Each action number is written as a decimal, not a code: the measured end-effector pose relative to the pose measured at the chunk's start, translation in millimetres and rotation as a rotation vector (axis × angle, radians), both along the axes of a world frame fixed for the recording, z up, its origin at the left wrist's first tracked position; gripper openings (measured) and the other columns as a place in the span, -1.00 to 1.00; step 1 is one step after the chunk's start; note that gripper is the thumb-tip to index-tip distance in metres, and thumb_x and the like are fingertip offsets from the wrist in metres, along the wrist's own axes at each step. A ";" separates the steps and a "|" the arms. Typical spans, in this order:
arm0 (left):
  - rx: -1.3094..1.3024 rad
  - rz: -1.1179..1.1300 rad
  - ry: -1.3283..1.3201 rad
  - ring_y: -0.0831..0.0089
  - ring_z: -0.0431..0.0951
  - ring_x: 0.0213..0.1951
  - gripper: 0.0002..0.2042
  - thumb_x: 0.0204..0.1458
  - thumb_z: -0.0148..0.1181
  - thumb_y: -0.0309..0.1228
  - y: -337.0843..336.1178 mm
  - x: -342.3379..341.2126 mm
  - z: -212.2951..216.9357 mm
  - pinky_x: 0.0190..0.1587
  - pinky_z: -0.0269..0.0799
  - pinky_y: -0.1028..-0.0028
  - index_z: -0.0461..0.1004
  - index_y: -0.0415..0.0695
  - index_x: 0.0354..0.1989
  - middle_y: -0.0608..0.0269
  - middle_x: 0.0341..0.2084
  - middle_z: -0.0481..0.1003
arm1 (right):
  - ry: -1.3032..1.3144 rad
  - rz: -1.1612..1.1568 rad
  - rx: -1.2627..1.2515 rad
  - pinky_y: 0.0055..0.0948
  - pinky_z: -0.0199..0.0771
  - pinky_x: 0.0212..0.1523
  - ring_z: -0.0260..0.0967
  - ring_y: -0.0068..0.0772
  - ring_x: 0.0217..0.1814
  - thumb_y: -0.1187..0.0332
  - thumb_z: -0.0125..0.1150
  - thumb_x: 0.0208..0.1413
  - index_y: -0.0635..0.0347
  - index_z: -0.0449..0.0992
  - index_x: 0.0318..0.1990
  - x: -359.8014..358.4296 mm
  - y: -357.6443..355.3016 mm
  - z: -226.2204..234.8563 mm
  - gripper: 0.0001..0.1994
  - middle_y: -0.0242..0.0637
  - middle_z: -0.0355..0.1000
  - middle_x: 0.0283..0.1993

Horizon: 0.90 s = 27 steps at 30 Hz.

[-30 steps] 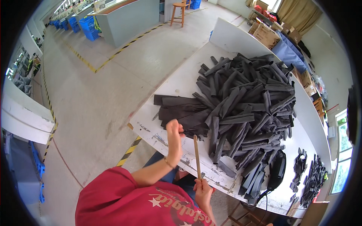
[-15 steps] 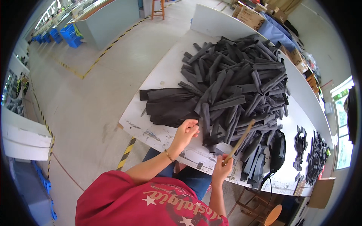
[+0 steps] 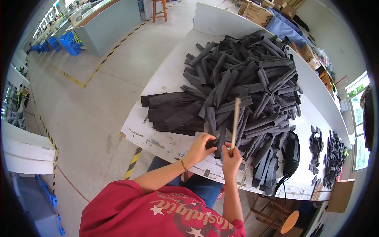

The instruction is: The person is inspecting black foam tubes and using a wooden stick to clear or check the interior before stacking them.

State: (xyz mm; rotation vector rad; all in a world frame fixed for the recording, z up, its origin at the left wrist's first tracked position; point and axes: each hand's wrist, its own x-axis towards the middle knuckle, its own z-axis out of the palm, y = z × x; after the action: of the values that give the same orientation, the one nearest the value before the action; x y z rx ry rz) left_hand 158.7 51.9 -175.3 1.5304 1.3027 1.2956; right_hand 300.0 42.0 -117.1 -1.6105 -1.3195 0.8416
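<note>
— Where's the wooden stick (image 3: 235, 122)?
— Upright near the table's (image 3: 166, 85) near edge, its lower end gripped in the right hand (image 3: 231, 158).
— And the left hand (image 3: 201, 147)?
— Closed on a black tube piece (image 3: 212, 126) at the edge of the big black pile (image 3: 244, 79).

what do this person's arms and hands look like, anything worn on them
Both forearms are bare, and so are both hands: no gloves. The left hand has a thin gold-coloured bracelet around its wrist. The right hand and its wrist show nothing worn. The arms come out of a red short-sleeved T-shirt with white stars and a dark print across the chest. No rings can be made out at this size.
</note>
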 end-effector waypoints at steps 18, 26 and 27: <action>-0.265 -0.639 0.075 0.49 0.54 -0.32 -0.66 -0.02 0.23 -0.44 11.8 -41.2 77.6 -0.22 0.43 0.48 0.39 -0.28 -0.08 0.14 -0.35 0.51 | -0.203 0.426 0.182 -0.39 0.26 -0.49 0.30 -0.27 -0.49 0.48 0.28 -0.02 0.31 0.50 -0.38 -12.1 3.6 32.7 -0.91 -0.21 0.33 -0.39; -0.343 -0.442 -0.097 0.44 0.52 -0.52 -0.76 0.24 -0.21 -0.41 -36.3 -3.3 63.8 -0.42 0.41 0.46 0.35 -0.26 -0.39 0.21 -0.58 0.46 | 0.008 0.083 0.602 -0.60 0.11 -0.46 0.13 -0.56 -0.47 0.57 0.04 0.13 0.27 0.32 -0.45 -13.0 26.4 48.4 -0.89 -0.39 0.21 -0.45; -0.331 -0.413 -0.195 0.42 0.52 -0.51 -0.75 0.25 -0.22 -0.39 -46.3 0.4 65.4 -0.41 0.41 0.45 0.35 -0.25 -0.38 0.20 -0.57 0.47 | 0.065 -0.015 0.586 -0.64 0.03 -0.53 0.07 -0.65 -0.53 0.54 0.03 0.17 0.24 0.32 -0.41 -11.0 32.5 49.2 -0.89 -0.44 0.19 -0.48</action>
State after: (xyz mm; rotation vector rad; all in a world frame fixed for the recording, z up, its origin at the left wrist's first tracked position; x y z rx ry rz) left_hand 159.2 5.6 -109.9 1.3140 0.9559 0.8898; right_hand 289.0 74.5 -67.9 -1.1184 -1.3461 0.4319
